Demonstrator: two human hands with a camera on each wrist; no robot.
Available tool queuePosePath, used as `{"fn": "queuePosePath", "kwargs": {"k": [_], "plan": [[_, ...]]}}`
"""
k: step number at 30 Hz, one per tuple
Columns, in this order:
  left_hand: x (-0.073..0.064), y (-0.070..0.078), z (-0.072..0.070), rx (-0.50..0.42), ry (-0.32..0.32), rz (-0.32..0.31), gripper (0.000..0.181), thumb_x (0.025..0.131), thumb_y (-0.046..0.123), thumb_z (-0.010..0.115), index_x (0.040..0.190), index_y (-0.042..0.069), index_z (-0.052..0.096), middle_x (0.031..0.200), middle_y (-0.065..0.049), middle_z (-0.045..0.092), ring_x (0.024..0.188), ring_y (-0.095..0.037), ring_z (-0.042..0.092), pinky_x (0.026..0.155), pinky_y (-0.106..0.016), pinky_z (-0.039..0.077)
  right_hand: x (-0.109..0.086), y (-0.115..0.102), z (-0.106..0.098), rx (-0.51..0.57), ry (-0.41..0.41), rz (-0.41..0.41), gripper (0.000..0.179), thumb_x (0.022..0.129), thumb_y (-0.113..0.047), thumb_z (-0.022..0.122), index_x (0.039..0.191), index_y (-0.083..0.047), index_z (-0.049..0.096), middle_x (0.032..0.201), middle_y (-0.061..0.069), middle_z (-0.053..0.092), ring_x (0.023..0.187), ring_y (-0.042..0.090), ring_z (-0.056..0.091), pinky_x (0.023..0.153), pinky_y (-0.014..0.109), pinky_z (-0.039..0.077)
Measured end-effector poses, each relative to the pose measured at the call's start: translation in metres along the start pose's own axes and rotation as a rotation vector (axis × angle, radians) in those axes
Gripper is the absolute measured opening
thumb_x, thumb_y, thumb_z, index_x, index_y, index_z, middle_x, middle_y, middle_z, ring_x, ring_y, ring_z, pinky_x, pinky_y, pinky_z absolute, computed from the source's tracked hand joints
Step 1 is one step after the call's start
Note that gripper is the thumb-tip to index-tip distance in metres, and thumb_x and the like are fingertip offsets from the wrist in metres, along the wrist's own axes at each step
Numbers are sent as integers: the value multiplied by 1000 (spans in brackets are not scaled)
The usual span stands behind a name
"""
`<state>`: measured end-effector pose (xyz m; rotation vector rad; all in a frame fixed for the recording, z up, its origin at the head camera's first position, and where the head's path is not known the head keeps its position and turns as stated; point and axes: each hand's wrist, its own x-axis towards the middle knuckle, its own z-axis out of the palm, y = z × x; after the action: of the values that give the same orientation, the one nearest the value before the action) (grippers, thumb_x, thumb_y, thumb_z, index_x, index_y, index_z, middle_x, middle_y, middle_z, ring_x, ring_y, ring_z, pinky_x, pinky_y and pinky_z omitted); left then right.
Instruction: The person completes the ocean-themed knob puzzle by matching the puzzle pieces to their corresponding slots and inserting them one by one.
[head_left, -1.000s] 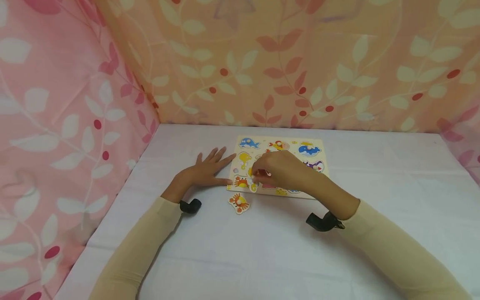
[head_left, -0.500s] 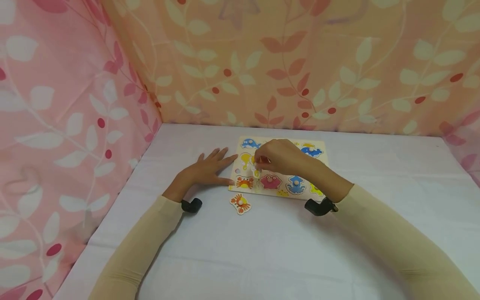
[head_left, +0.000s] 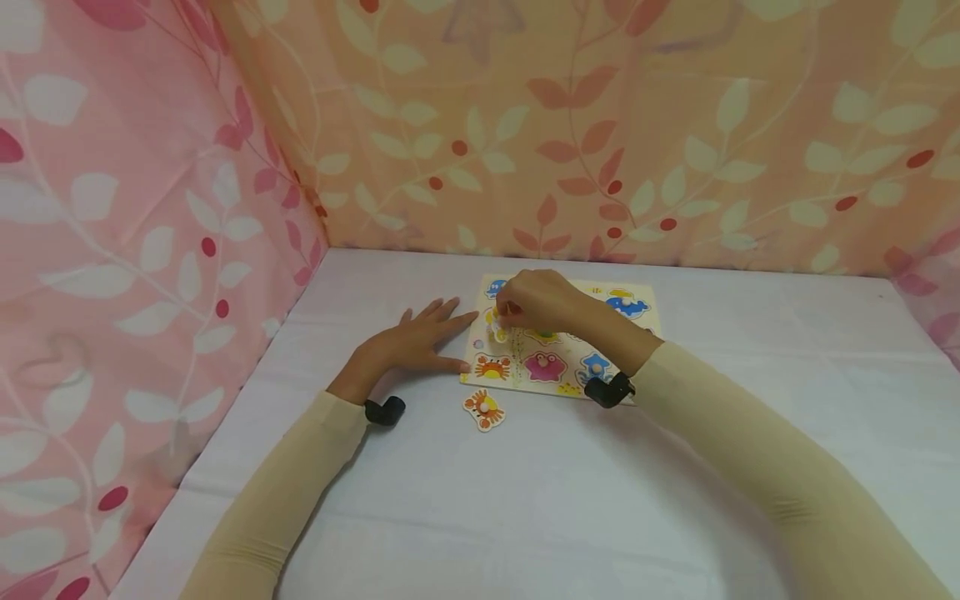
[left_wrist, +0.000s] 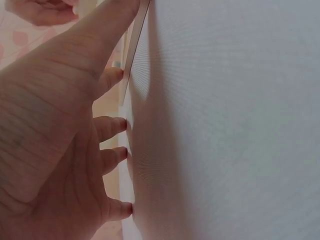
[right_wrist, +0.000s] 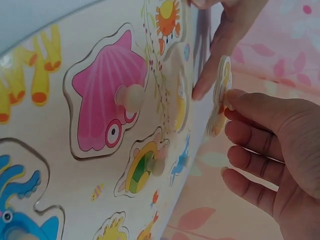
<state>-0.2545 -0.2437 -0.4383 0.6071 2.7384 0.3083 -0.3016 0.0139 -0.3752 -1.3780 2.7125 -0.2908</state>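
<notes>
My right hand [head_left: 536, 300] pinches a yellow seahorse-shaped puzzle piece [right_wrist: 220, 95] between thumb and fingers, above the left part of the puzzle board [head_left: 519, 379]. In the right wrist view the piece is almost edge-on, close over its matching seahorse recess [right_wrist: 179, 107]. With fingers spread, my left hand [head_left: 408, 343] lies at the board's left side; its thumb and index finger touch the edge. The left wrist view shows the fingertips [left_wrist: 119, 124] down on the cloth. A loose crab piece [head_left: 484, 409] lies in front of the board, below the printed crab recess [head_left: 492, 367].
Knobbed pieces sit in the board, among them a pink squid [right_wrist: 105, 95], a green turtle [right_wrist: 140, 165] and a blue whale [head_left: 627, 305]. White cloth [head_left: 480, 517] covers the table. Leaf-patterned curtains [head_left: 600, 133] stand behind and at the left.
My right hand has moved the seahorse piece away from the front edge, back and slightly left, over the seahorse recess. The left hand and loose crab piece stay in place.
</notes>
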Motion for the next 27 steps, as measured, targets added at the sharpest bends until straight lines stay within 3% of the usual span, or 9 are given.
{"fn": "queuePosePath", "kwargs": {"k": [13, 27], "plan": [[2, 1, -2, 3, -5, 6, 100, 82, 78, 62, 163, 38, 19, 171, -10, 3, 156, -36, -3, 115, -73, 1, 30, 7, 9, 22, -82, 33, 11, 92, -27, 78, 90, -17, 77, 81, -2, 65, 78, 18, 55, 69, 32, 46], [0, 3, -3, 8, -6, -8, 99, 82, 76, 64, 162, 38, 19, 171, -9, 3, 156, -35, -3, 116, -72, 1, 37, 11, 16, 26, -119, 63, 10, 92, -26, 78, 92, -16, 77, 85, -1, 66, 82, 19, 56, 75, 34, 48]]}}
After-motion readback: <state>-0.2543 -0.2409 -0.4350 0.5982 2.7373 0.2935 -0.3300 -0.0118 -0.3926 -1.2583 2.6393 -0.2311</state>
